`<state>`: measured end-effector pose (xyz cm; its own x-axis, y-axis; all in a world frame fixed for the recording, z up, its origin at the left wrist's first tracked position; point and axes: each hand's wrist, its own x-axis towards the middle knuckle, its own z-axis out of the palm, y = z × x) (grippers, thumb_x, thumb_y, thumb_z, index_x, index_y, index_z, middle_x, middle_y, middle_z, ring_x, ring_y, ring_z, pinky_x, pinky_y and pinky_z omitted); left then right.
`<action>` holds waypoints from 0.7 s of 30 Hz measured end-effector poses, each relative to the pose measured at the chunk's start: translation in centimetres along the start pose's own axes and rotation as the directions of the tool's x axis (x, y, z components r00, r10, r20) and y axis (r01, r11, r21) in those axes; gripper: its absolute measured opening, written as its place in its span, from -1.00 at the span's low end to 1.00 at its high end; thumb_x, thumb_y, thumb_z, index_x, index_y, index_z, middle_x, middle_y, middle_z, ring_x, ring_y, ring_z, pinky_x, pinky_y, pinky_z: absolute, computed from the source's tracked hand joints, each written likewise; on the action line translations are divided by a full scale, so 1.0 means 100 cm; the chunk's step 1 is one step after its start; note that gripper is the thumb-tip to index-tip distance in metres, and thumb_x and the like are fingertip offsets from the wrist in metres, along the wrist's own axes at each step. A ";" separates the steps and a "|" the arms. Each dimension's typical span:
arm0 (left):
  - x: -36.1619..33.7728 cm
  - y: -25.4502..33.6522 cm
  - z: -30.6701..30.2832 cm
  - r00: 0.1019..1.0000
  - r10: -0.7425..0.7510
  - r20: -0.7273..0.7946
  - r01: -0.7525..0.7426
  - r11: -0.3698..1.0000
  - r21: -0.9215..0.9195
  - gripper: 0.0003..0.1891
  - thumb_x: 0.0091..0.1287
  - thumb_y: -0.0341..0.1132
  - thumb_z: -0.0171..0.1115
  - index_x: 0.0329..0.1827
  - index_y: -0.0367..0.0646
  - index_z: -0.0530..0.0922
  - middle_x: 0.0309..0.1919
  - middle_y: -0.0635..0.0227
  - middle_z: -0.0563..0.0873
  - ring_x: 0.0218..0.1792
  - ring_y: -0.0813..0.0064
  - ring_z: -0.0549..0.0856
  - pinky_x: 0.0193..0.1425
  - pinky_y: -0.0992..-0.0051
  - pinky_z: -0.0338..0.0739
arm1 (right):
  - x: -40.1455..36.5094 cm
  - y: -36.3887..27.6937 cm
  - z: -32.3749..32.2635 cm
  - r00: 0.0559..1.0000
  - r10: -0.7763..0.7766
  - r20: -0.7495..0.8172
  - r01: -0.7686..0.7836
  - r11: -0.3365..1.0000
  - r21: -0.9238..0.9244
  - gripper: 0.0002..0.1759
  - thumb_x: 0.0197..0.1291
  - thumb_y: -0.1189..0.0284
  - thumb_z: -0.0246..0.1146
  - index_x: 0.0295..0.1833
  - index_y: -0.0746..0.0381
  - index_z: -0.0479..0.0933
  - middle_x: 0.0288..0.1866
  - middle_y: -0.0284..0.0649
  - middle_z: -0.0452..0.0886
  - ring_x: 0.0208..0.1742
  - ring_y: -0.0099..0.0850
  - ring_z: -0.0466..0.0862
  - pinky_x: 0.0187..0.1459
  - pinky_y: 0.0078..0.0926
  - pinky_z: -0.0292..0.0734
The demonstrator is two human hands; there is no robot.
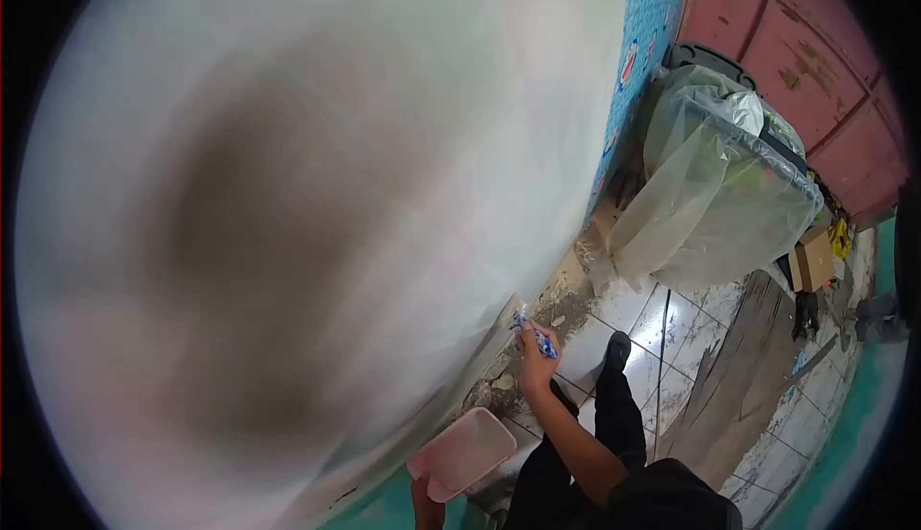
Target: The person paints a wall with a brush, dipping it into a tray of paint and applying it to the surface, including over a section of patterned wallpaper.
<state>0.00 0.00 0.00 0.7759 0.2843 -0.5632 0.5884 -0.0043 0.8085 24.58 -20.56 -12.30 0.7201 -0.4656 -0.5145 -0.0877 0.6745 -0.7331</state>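
Note:
My right hand is closed around the blue-and-white handle of a small paintbrush. The brush's head is close to the lower part of a pale wall; whether it touches cannot be made out. Lower down, my left hand grips the side of a pale pink plastic tub, which is tilted beside the base of the wall. Most of its fingers are hidden by the tub. Pinkish-white residue coats the tub's inside.
A large container draped in clear plastic stands against blue patterned wallpaper. Behind it is a red metal door. A cardboard box and a worn brown board lie on the dirty white tiles. Rubble lines the wall's base.

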 end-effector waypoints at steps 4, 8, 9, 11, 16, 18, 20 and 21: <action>-0.005 0.000 -0.024 0.997 0.003 -0.071 -0.019 0.973 -0.229 -0.47 0.52 -0.11 -0.15 0.41 -0.29 0.28 0.28 0.18 0.49 0.23 0.19 0.54 0.07 0.10 0.61 | -0.066 -0.081 0.034 0.997 0.049 0.061 -0.055 0.994 0.097 -0.77 0.33 0.49 0.27 0.01 0.34 0.44 0.03 -0.12 0.56 0.00 -0.40 0.64 0.05 -0.37 0.71; 0.010 -0.013 0.009 0.998 -0.038 -0.052 0.005 0.848 -0.529 -0.41 0.44 -0.15 0.05 0.41 -0.36 0.25 0.30 0.17 0.47 0.32 0.30 0.48 0.41 0.32 0.33 | -0.062 -0.148 0.043 0.987 0.051 0.154 -0.083 0.975 0.207 -0.79 0.36 0.49 0.23 0.02 0.30 0.40 0.11 -0.06 0.54 0.02 -0.37 0.65 0.11 -0.37 0.68; 0.006 -0.009 0.012 0.998 -0.031 -0.061 -0.007 0.845 -0.535 -0.42 0.44 -0.16 0.04 0.41 -0.36 0.25 0.30 0.17 0.47 0.32 0.30 0.48 0.41 0.31 0.34 | -0.062 -0.155 0.044 0.980 0.061 0.192 -0.108 0.964 0.242 -0.79 0.37 0.49 0.22 0.03 0.29 0.40 0.13 -0.04 0.54 0.03 -0.35 0.65 0.12 -0.36 0.67; -0.016 0.004 0.007 0.995 -0.028 -0.097 -0.027 0.852 -0.523 -0.43 0.44 -0.16 0.03 0.40 -0.37 0.26 0.30 0.16 0.47 0.32 0.30 0.48 0.40 0.31 0.35 | -0.066 -0.148 0.042 0.949 0.104 0.297 -0.185 0.947 0.261 -0.82 0.38 0.48 0.21 0.02 0.25 0.42 0.15 -0.06 0.53 0.05 -0.33 0.65 0.14 -0.29 0.65; -0.041 0.000 0.023 0.991 -0.090 -0.097 0.026 0.854 -0.519 -0.45 0.45 -0.15 -0.02 0.38 -0.36 0.28 0.26 0.14 0.50 0.29 0.29 0.50 0.38 0.29 0.37 | -0.033 -0.073 0.013 0.875 0.282 0.394 -0.423 0.841 0.337 -0.80 0.36 0.46 0.24 0.03 0.21 0.44 0.12 -0.15 0.57 0.07 -0.35 0.65 0.20 -0.21 0.62; -0.038 -0.004 0.031 0.989 -0.075 -0.128 -0.002 0.856 -0.518 -0.45 0.45 -0.16 -0.02 0.37 -0.37 0.29 0.24 0.14 0.50 0.28 0.29 0.50 0.37 0.28 0.37 | -0.014 -0.027 -0.006 0.873 0.319 0.369 -0.456 0.803 0.384 -0.74 0.34 0.44 0.27 0.09 0.20 0.44 0.08 -0.20 0.60 0.08 -0.36 0.66 0.20 -0.22 0.62; -0.038 0.004 0.040 0.987 -0.063 -0.145 -0.027 0.840 -0.542 -0.46 0.45 -0.17 -0.02 0.37 -0.37 0.29 0.23 0.13 0.51 0.28 0.29 0.51 0.37 0.27 0.37 | -0.003 0.000 -0.027 0.869 0.381 0.315 -0.481 0.797 0.366 -0.77 0.35 0.42 0.27 0.07 0.13 0.46 0.02 -0.29 0.64 0.07 -0.41 0.68 0.17 -0.28 0.64; -0.034 -0.008 0.036 0.987 -0.060 -0.147 -0.028 0.845 -0.533 -0.45 0.45 -0.13 -0.04 0.38 -0.34 0.28 0.25 0.14 0.49 0.29 0.26 0.49 0.37 0.26 0.37 | 0.006 0.015 -0.036 0.865 0.409 0.290 -0.494 0.793 0.357 -0.79 0.36 0.41 0.26 0.06 0.10 0.47 -0.01 -0.33 0.66 0.07 -0.43 0.69 0.16 -0.32 0.65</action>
<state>-2.32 -4.46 0.63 0.6975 0.4221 -0.5791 0.3542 0.4996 0.7906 22.41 -21.90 -15.28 0.7868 0.0394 -0.6160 -0.1799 0.9693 -0.1678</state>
